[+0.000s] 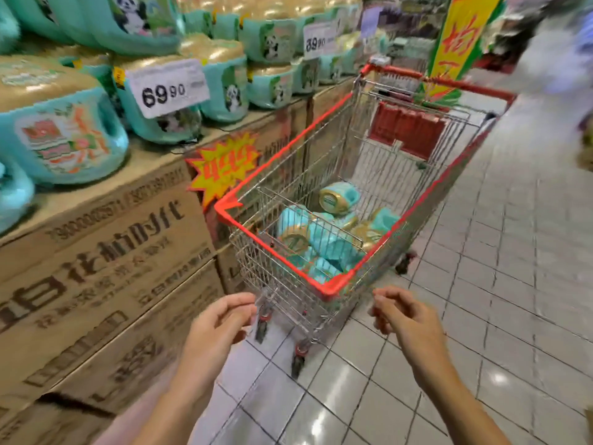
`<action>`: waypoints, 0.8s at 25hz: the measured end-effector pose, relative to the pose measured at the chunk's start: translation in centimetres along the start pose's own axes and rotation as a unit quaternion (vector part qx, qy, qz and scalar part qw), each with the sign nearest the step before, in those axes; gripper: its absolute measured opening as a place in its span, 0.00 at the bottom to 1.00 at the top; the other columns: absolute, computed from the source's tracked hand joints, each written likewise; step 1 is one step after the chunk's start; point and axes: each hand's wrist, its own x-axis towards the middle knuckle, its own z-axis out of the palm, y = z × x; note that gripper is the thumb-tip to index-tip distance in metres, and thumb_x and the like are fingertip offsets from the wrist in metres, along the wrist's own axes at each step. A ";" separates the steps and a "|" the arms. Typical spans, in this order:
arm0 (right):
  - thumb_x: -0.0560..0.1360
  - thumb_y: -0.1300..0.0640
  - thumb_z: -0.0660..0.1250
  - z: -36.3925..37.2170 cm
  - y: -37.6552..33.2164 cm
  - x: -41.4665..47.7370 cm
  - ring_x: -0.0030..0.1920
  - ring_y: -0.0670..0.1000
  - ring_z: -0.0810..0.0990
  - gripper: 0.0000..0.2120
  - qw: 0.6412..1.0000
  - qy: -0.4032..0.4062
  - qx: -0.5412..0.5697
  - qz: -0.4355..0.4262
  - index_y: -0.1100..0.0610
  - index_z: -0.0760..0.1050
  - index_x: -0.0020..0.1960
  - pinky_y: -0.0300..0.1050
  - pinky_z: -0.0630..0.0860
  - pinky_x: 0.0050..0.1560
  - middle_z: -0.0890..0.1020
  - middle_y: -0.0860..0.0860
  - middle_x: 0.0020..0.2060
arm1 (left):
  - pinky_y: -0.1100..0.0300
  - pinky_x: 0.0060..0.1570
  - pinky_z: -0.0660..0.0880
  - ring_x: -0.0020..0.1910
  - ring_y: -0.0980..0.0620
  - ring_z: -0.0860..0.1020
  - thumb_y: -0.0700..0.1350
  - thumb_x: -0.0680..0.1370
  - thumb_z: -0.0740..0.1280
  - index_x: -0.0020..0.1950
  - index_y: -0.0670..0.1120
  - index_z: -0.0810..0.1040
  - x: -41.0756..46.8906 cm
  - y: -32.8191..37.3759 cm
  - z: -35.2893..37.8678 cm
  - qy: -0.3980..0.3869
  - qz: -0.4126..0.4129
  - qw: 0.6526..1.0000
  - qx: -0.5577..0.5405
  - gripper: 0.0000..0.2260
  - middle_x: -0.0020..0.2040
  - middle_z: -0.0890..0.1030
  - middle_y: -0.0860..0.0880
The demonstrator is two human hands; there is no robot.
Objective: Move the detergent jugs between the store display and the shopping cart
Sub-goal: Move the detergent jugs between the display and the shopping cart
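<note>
Both hands are empty, folks: the left hand (pixel 221 319) hangs low with fingers loosely curled and thumb apart, gripping nothing, and the right hand (pixel 406 316) mirrors it, fingers half bent, nothing between them. They float on either side of the near corner of the shopping cart (pixel 324 289), close to its red rim without touching it.

Just beyond, down in the wire basket, lie the detergent jugs (pixel 316 239), teal bodies with gold caps, tumbled on their sides in a heap against the near end; one jug (pixel 340 195) lies a little apart, farther in, its cap turned toward the camera. The far half of the basket is bare wire, with the red child-seat flap (pixel 407 131) and the red handle (pixel 442 81) beyond.

Over on the left, the store display: stacked cardboard cartons (pixel 106 252) with printed characters form the base, a starburst promo sticker (pixel 224 167) stuck on the carton beside the cart. On top stand rows of teal jugs (pixel 64 136), blurred, some with panda labels. A price card reading 69.90 (pixel 167 88) stands among them, and farther back another price card (pixel 317 40). Beyond the cart hangs a yellow banner (pixel 459 40) over the white tiled floor (pixel 481 300).
</note>
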 end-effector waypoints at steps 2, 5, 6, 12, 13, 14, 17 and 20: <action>0.76 0.70 0.64 -2.9 -0.2 1.9 0.27 0.48 0.73 0.08 1.000 0.017 -0.004 0.013 0.60 0.78 0.42 0.34 0.70 0.27 0.79 0.55 0.28 | 0.66 0.39 0.74 0.35 0.60 0.79 0.36 0.77 0.67 0.48 0.45 0.83 1.4 0.2 3.5 -0.013 0.005 1.000 0.009 0.07 0.36 0.84 0.53; 0.76 0.70 0.64 -5.5 -1.0 6.0 0.29 0.51 0.75 0.07 1.000 0.026 -0.006 0.011 0.62 0.79 0.45 0.37 0.73 0.30 0.79 0.57 0.31 | 0.68 0.31 0.73 0.32 0.58 0.77 0.35 0.77 0.67 0.47 0.44 0.83 4.5 0.7 8.0 -0.033 0.005 0.999 0.010 0.07 0.37 0.83 0.48; 0.76 0.70 0.64 -6.1 -1.3 7.7 0.30 0.51 0.75 0.06 1.000 0.026 -0.006 0.007 0.63 0.78 0.45 0.37 0.73 0.30 0.79 0.58 0.32 | 0.66 0.33 0.73 0.33 0.56 0.77 0.36 0.77 0.67 0.48 0.44 0.83 5.9 0.9 9.4 -0.037 0.004 0.999 0.010 0.06 0.38 0.83 0.47; 0.76 0.69 0.64 -7.9 -3.3 23.1 0.26 0.44 0.76 0.07 0.998 0.027 -0.049 -0.032 0.61 0.78 0.43 0.34 0.72 0.27 0.78 0.56 0.30 | 0.68 0.34 0.71 0.35 0.55 0.76 0.34 0.77 0.66 0.48 0.43 0.82 18.8 2.9 17.4 -0.025 -0.002 1.000 -0.017 0.07 0.38 0.82 0.47; 0.76 0.69 0.64 -8.0 -3.7 25.9 0.28 0.45 0.76 0.09 0.996 0.026 -0.074 -0.045 0.58 0.78 0.42 0.34 0.73 0.28 0.78 0.57 0.31 | 0.67 0.34 0.71 0.35 0.55 0.76 0.35 0.77 0.66 0.48 0.44 0.82 21.3 3.7 18.5 -0.017 -0.012 1.000 -0.020 0.07 0.37 0.82 0.47; 0.75 0.68 0.65 -8.0 -4.0 28.6 0.30 0.46 0.77 0.10 0.993 0.021 -0.102 -0.057 0.55 0.78 0.41 0.37 0.75 0.30 0.79 0.58 0.33 | 0.65 0.35 0.71 0.35 0.55 0.77 0.35 0.77 0.67 0.48 0.44 0.82 23.8 4.6 19.5 -0.011 -0.019 1.000 -0.019 0.06 0.37 0.82 0.47; 0.75 0.64 0.66 -8.0 -4.4 37.8 0.36 0.53 0.79 0.10 0.984 -0.005 -0.167 -0.062 0.50 0.77 0.41 0.52 0.79 0.42 0.80 0.58 0.34 | 0.64 0.37 0.72 0.38 0.54 0.77 0.37 0.77 0.68 0.50 0.45 0.82 31.8 7.3 22.2 0.006 -0.019 1.000 0.007 0.06 0.39 0.81 0.48; 0.75 0.63 0.66 -7.6 -2.5 46.7 0.37 0.57 0.81 0.07 0.964 -0.035 -0.257 -0.051 0.52 0.77 0.42 0.53 0.78 0.44 0.81 0.55 0.34 | 0.66 0.34 0.73 0.37 0.55 0.77 0.36 0.77 0.67 0.53 0.44 0.80 38.4 8.0 24.8 0.014 -0.047 0.999 0.009 0.07 0.40 0.81 0.47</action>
